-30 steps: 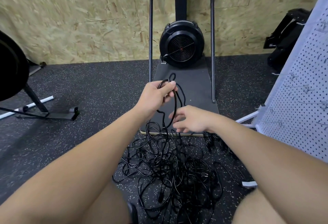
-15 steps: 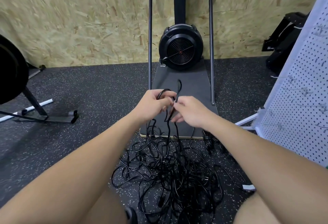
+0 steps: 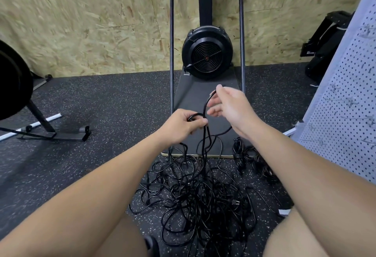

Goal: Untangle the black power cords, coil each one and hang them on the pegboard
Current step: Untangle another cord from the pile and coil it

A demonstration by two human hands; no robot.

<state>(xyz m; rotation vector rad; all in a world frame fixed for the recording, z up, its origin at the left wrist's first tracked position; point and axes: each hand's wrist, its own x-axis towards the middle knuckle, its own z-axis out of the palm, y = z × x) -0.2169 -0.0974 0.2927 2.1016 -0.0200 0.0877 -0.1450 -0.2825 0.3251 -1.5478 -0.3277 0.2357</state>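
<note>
I can read no writing anywhere. My left hand (image 3: 184, 125) pinches a small loop of cord (image 3: 205, 132); my right hand (image 3: 230, 107) pinches it higher, both above the tangled pile (image 3: 200, 197) on the floor (image 3: 101, 104).

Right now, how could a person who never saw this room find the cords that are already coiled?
Start at the white pegboard on the right and go down to its foot on the speckled floor. Just left of it, beside the front corner of the fan machine's dark platform, lie the coiled cords. They are tight compact bundles, whereas the tangled pile nearby is loose and sprawling.
</note>
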